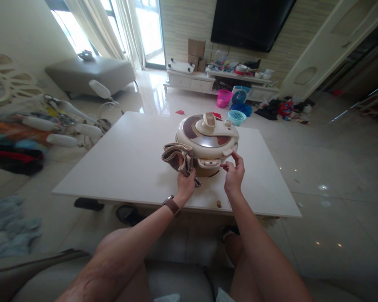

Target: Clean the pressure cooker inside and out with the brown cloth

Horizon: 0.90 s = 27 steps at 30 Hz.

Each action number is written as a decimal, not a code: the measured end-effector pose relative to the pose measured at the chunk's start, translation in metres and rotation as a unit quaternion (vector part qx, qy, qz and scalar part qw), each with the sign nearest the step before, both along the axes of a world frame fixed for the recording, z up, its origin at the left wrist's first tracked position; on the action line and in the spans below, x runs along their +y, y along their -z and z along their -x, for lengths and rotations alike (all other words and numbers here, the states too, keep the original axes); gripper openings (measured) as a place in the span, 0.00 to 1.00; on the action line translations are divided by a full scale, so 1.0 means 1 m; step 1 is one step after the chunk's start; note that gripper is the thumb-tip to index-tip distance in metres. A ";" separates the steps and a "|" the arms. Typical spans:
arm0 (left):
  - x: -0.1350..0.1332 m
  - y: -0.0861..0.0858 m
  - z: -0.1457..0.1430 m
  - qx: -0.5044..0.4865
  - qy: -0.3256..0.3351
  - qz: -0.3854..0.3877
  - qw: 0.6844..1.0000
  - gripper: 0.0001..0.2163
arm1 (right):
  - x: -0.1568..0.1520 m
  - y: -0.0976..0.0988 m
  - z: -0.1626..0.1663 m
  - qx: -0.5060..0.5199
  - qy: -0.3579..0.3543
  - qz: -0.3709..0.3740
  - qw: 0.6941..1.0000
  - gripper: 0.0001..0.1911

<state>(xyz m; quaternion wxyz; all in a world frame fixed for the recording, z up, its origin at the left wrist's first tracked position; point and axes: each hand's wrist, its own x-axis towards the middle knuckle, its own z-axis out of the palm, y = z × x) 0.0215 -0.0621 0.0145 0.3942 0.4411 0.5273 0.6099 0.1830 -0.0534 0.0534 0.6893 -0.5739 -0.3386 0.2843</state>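
Note:
A cream and brown electric pressure cooker [208, 136] stands on a white low table [129, 167], its lid closed. My left hand [185, 182] is closed around a bunched beige-brown cloth [176, 154], which presses against the cooker's left front side. My right hand [234, 174] rests at the cooker's right front, fingertips touching the rim near the front panel, fingers curled. A brown watch sits on my left wrist. My knees show below the table edge.
Left of the table lies a cluttered rack [50, 126] with white handles and cloths. Behind the table are small baskets [236, 117] on the glossy floor, a white TV cabinet [220, 82], a grey bench [91, 73] and scattered items at the right.

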 end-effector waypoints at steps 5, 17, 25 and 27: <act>-0.002 -0.005 0.000 -0.008 0.003 -0.013 1.000 0.31 | 0.001 0.001 -0.001 -0.013 -0.002 0.001 1.000 0.30; -0.001 -0.003 -0.002 -0.016 -0.001 -0.003 1.000 0.31 | 0.001 0.003 0.000 -0.018 -0.001 -0.004 1.000 0.32; -0.001 -0.002 -0.002 -0.006 -0.001 0.004 1.000 0.32 | 0.000 0.001 0.002 -0.014 0.003 -0.008 1.000 0.31; -0.001 -0.002 -0.002 -0.005 -0.001 0.014 1.000 0.31 | 0.000 0.000 0.002 -0.014 0.004 -0.008 1.000 0.31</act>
